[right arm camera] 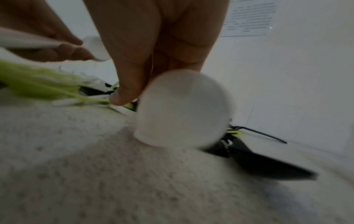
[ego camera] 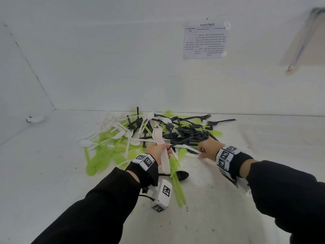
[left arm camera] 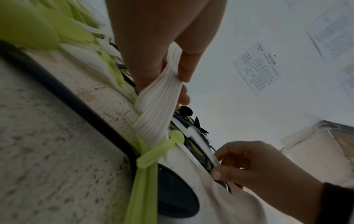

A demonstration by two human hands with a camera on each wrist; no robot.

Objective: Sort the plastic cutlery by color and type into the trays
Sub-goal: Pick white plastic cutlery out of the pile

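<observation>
The left hand (ego camera: 158, 151) gripped a stack of white forks (ego camera: 161, 143) at the near edge of the cutlery heap (ego camera: 158, 131); the right hand (ego camera: 208, 149) pinched a white spoon (right arm camera: 184, 109) just beside it, low over the worktop (ego camera: 52, 164), bare on the near side.

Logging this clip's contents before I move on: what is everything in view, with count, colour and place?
white forks: a nested stack, count unclear, white, in the left hand
white piece: one, white, type unclear, near edge of the pile, pinched by the right hand
pile: many forks and spoons, green, white and black, mixed on the table against the far wall
black spoon: one, black, on the table below the left hand
table: one, white, speckled
sheet: one, white, printed, on the far wall
wrist cameras: two, white with black markers
left hand: grips the forks
right hand: pinches the white piece
</observation>
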